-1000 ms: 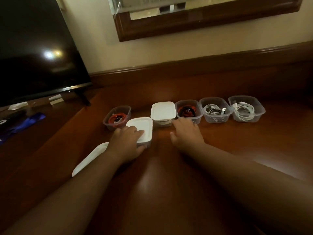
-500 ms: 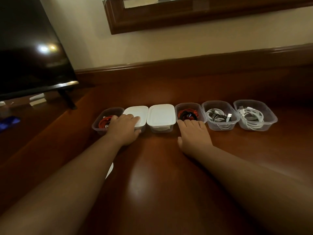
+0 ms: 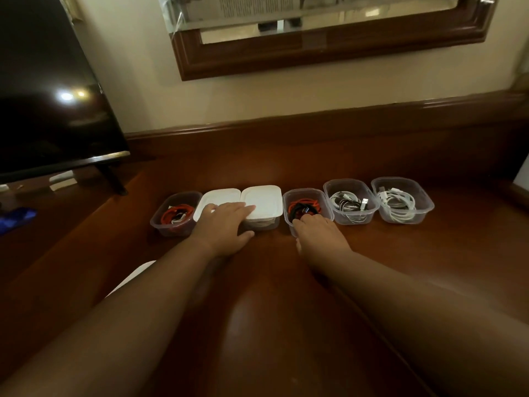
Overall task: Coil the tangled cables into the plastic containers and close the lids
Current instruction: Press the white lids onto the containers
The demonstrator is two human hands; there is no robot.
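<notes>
Several clear plastic containers stand in a row on the wooden desk. The leftmost (image 3: 174,213) holds a coiled red cable, without a lid. The second (image 3: 217,197) and third (image 3: 263,200) wear white lids. My left hand (image 3: 224,224) lies flat with its fingers across those two lids. An open container with red and black cable (image 3: 307,206) follows, and my right hand (image 3: 319,233) touches its near rim, fingers slightly bent. Two more open tubs hold a white and black cable (image 3: 350,204) and a white cable (image 3: 402,200).
A loose white lid (image 3: 130,277) lies on the desk under my left forearm. A TV screen (image 3: 48,90) on a stand fills the left. A framed mirror (image 3: 329,30) hangs on the wall behind. A blue item (image 3: 17,219) lies far left.
My left hand pushed the lidded container back into the row beside the other lidded one and now reaches across both. My right hand moved forward to the red-and-black container's rim.
</notes>
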